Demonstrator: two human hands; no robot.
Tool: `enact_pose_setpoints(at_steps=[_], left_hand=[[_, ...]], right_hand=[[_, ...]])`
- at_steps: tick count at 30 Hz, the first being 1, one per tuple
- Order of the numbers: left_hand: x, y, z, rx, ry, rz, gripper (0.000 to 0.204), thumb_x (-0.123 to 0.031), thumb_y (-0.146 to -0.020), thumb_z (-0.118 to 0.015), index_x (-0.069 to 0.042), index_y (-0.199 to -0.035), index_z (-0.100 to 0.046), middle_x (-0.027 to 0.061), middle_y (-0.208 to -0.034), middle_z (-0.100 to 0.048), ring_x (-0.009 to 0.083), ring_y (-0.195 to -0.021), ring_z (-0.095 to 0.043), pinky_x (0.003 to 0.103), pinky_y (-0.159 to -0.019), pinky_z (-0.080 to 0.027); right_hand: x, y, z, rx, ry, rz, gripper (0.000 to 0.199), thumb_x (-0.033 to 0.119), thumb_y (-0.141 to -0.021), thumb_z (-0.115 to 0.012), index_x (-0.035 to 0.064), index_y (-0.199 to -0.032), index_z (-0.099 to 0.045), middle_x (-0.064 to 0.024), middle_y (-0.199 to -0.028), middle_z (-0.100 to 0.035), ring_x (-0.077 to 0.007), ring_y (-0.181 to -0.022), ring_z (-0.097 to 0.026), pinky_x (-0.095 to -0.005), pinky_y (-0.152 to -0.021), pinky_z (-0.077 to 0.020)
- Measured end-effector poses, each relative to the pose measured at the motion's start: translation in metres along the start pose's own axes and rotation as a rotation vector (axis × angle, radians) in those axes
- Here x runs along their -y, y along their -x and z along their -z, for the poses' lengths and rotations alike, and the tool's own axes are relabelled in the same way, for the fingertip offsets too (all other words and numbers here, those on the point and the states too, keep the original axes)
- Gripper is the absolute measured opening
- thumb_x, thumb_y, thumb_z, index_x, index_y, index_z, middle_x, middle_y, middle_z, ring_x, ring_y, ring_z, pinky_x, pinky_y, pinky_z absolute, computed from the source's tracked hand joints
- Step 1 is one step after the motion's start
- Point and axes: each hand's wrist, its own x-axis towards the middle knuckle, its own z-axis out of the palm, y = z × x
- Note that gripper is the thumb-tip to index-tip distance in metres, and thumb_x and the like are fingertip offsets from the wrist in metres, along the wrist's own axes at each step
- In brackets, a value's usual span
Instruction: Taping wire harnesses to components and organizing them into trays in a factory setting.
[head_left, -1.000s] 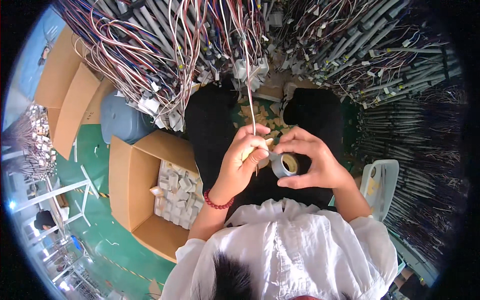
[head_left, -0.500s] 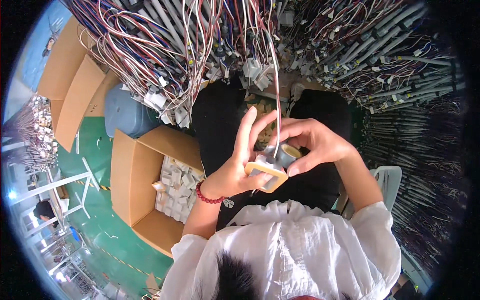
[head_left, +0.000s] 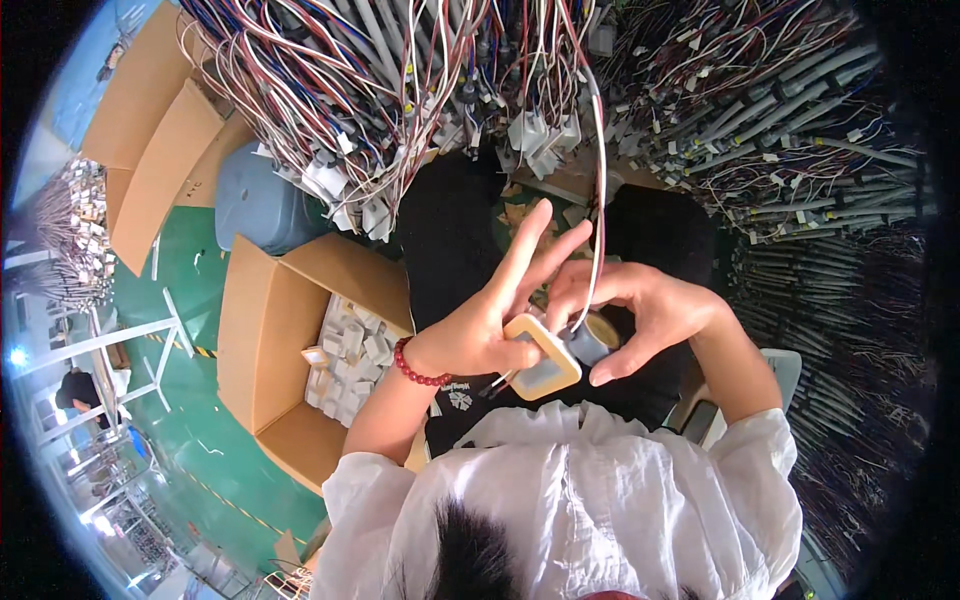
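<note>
My left hand [head_left: 470, 335], with a red bead bracelet at the wrist, pinches a small square piece [head_left: 548, 376] with a pale tan rim and grey middle. Its thumb lies on the rim, while the index and middle fingers stretch upward. A red and white wire [head_left: 601, 165] runs down from above to the back of this piece. Close beside it, my right hand [head_left: 655, 310] curls around a round grey roll with a tan core [head_left: 596, 342], which looks like tape. Its fingertips reach behind the square piece, where contact is partly hidden.
To the left stands an open cardboard box [head_left: 250, 350] holding several small white blocks [head_left: 350, 345]. Beyond it are a blue-grey stool [head_left: 262, 205] and more cardboard [head_left: 165, 165]. Bundled wires [head_left: 330, 90] hang ahead, and grey cable bundles [head_left: 800, 270] fill the right side.
The square piece has tilted, standing more on edge with its face turned aside. My right fingertips have moved in closer behind it. The whole view has shifted slightly.
</note>
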Motion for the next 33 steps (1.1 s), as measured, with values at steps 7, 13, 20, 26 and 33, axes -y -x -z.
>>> enact_pose_setpoints(at_steps=[7, 13, 20, 26, 33], left_hand=[[0.006, 0.003, 0.003, -0.134, -0.281, -0.079, 0.074, -0.013, -0.080, -0.070, -0.007, -0.138, -0.026, 0.0128, -0.146, -0.026, 0.0179, -0.125, -0.038, 0.030, -0.095, -0.041], [-0.007, 0.015, 0.003, -0.153, -0.623, -0.139, 0.029, -0.005, -0.078, -0.064, -0.005, -0.105, -0.053, 0.0106, -0.108, -0.053, 0.0210, -0.101, -0.052, 0.033, -0.088, -0.042], [-0.014, 0.021, -0.009, -0.185, -0.525, -0.190, 0.023, -0.003, -0.079, -0.064, -0.002, -0.100, -0.057, 0.0115, -0.100, -0.058, 0.0185, -0.090, -0.057, 0.030, -0.080, -0.046], [-0.009, 0.027, -0.006, -0.293, -0.293, -0.026, 0.023, 0.006, -0.078, -0.062, -0.001, -0.099, -0.055, 0.0100, -0.102, -0.057, 0.0152, -0.094, -0.055, 0.029, -0.084, -0.045], [-0.018, 0.018, -0.013, -0.228, -0.961, -0.175, 0.036, 0.006, -0.070, -0.064, -0.006, -0.103, -0.056, 0.0093, -0.090, -0.061, 0.0269, -0.078, -0.063, 0.034, -0.068, -0.051]], right_hand=[[-0.007, 0.008, -0.001, -0.056, -0.293, -0.088, 0.056, 0.005, -0.072, -0.076, 0.0067, -0.121, -0.050, -0.0034, -0.119, -0.047, -0.0179, -0.114, -0.046, -0.0339, -0.099, -0.0377], [0.002, 0.010, -0.008, -0.239, -0.313, -0.193, 0.068, 0.006, -0.066, -0.081, 0.0057, -0.123, -0.044, -0.0034, -0.117, -0.047, -0.0154, -0.112, -0.048, -0.0339, -0.097, -0.0418], [0.004, 0.018, -0.008, -0.209, -0.281, -0.206, 0.060, 0.013, -0.063, -0.085, 0.0004, -0.116, -0.059, -0.0066, -0.107, -0.056, -0.0154, -0.101, -0.056, -0.0288, -0.091, -0.0466], [0.025, 0.022, 0.000, -0.090, 0.230, 0.086, 0.058, 0.015, -0.062, -0.082, 0.0020, -0.114, -0.060, -0.0137, -0.104, -0.052, -0.0295, -0.094, -0.053, -0.0360, -0.085, -0.0425], [0.012, 0.022, 0.016, 0.042, 0.011, 0.059, 0.055, 0.010, -0.066, -0.081, 0.0024, -0.116, -0.061, -0.0118, -0.112, -0.052, -0.0233, -0.101, -0.053, -0.0330, -0.088, -0.0433]])
